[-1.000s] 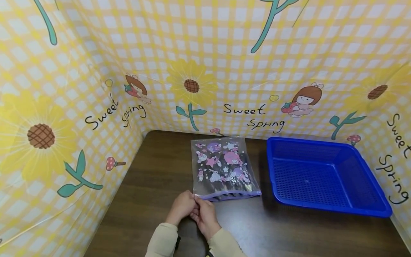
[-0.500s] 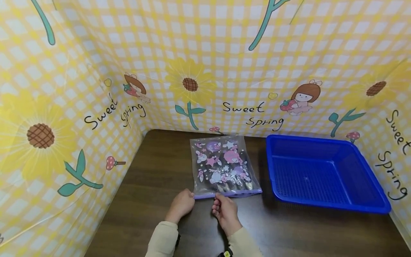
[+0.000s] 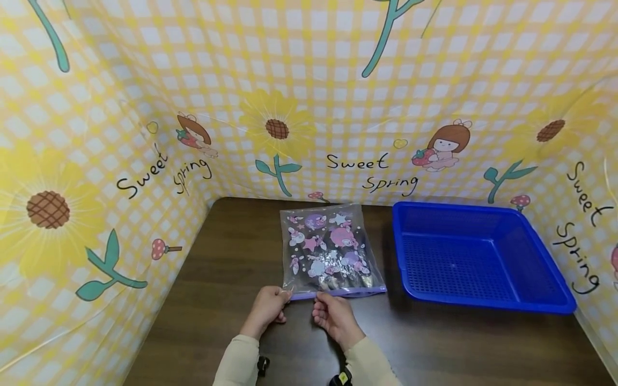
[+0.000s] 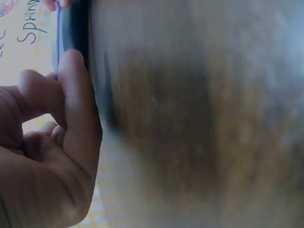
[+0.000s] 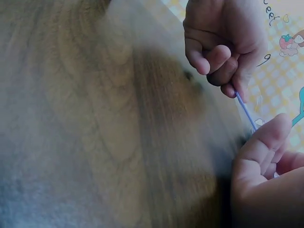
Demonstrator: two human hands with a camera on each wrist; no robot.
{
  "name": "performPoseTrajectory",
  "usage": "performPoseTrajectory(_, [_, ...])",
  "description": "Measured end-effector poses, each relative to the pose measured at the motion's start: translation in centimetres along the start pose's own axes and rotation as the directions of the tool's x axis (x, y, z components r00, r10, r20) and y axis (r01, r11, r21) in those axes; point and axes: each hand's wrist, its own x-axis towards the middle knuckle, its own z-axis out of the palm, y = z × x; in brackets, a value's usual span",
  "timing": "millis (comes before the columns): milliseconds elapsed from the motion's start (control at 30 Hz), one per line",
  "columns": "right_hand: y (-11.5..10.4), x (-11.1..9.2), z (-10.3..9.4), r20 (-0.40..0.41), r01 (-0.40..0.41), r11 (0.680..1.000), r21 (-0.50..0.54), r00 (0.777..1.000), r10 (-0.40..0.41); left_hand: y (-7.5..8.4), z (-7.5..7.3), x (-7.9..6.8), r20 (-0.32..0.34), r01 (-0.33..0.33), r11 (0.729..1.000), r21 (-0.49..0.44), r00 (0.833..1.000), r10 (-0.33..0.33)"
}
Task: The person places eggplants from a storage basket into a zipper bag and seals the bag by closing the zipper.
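Note:
A clear zip bag (image 3: pixel 328 252) printed with pink and purple cartoon figures and stars lies flat on the dark wooden table (image 3: pixel 227 257), its purple zip strip (image 3: pixel 354 291) facing me. My left hand (image 3: pixel 267 310) pinches the strip's left end between thumb and finger. Partway along the same strip, my right hand (image 3: pixel 335 317) pinches it, a short gap from the left. In the right wrist view the purple edge (image 5: pixel 247 111) runs taut between both hands. The left wrist view shows the left thumb and forefinger (image 4: pixel 78 90) closed on that edge.
To the right of the bag stands a blue plastic basket (image 3: pixel 403 257) with a perforated bottom. A yellow checked cloth (image 3: pixel 299 59) with sunflowers and lettering hangs behind the table and along its sides.
My right hand has slid rightward along the zip strip, away from the left hand, mostly in the first half second. My left hand keeps to the left corner. The whole view has shifted slightly.

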Motion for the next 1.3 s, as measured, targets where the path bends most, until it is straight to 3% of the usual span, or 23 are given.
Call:
performPoseTrajectory(200, [-0.7,-0.1,-1.2,-0.050,0.034,0.999,0.002,0.998,-0.034,-0.1,-0.1,0.1,-0.032,0.018,0.997,0.072,0.999,-0.016])
performPoseTrajectory(500, [-2.9,-0.4,-5.4,-0.111,0.084,0.996,-0.004,0.990,-0.084,-0.1,-0.2,0.1,-0.059,0.019,0.990,0.137,0.998,-0.011])
performPoseTrajectory(867, [-5.5,-1.7,-9.8,-0.253,0.137,0.991,-0.005,0.958,-0.134,0.1,-0.6,0.2,-0.067,0.040,0.976,0.212,0.997,-0.026])
performPoseTrajectory(1133, [-5.8,-2.0,-10.5,-0.241,0.142,0.989,-0.050,0.959,-0.150,0.5,-0.5,0.1,-0.066,0.047,0.964,0.260,0.997,-0.031])
performPoseTrajectory(1300, [-5.9,-2.0,-10.8,-0.221,0.138,0.987,-0.076,0.963,-0.152,0.4,-0.5,0.3,-0.057,0.059,0.974,0.217,0.997,-0.048])
